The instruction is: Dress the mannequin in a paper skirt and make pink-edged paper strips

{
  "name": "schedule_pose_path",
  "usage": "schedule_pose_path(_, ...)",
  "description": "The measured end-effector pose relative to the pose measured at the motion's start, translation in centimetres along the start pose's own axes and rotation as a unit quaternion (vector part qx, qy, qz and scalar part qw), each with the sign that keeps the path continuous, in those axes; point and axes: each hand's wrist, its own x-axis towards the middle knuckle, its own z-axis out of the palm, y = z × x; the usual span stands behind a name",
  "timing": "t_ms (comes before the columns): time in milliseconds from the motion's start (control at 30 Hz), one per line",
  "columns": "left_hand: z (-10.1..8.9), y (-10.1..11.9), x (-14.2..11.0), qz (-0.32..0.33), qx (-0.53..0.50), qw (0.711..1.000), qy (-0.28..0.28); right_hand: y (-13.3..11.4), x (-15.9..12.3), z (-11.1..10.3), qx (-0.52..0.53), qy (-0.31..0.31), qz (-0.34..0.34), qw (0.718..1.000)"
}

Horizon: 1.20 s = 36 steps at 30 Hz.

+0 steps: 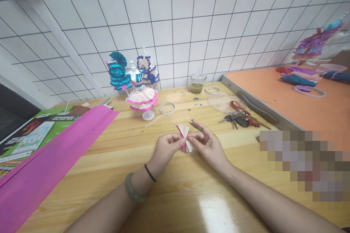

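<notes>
Both hands meet over the wooden table (115, 174). My left hand (166, 149) and my right hand (206, 145) each pinch a small pleated white paper fan with a pink edge (184, 134) at its narrow middle, fingers closed on it. The fan spreads upward above the fingers. A thin dark pointed tool (194, 125) pokes out just behind my right fingers; whether the hand holds it I cannot tell. A green bangle and a black band ring my left wrist.
A long pink paper sheet (49, 164) lies at the left over a green box (30, 134). Small mannequins in paper dresses (142, 94) stand at the back, near a tape ring (167, 108), a glass jar (197, 83), keys (237, 118) and an orange board (287, 94).
</notes>
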Motion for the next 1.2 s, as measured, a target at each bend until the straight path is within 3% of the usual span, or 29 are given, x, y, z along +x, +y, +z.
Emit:
schedule_pose_path(167, 0.2, -0.05, -0.12, 0.002, -0.002, 1.0, 0.003, 0.04, -0.04, -0.36, -0.1, 0.013, -0.051, 0.994)
schedule_pose_path(500, 0.56, 0.41, -0.56, -0.007, -0.011, 1.0, -0.026, -0.04, -0.1, -0.9, -0.25, 0.028, -0.174, 0.952)
schedule_pose_path(967, 0.58, -0.16, -0.35, -0.041, -0.098, 0.994, -0.003, -0.09, -0.12, -0.87, -0.239, 0.008, -0.169, 0.956)
schedule_pose_path(1200, 0.75, -0.23, -0.36, -0.038, -0.05, 0.998, 0.006, 0.02, -0.11, -0.71, -0.247, -0.01, -0.176, 0.953)
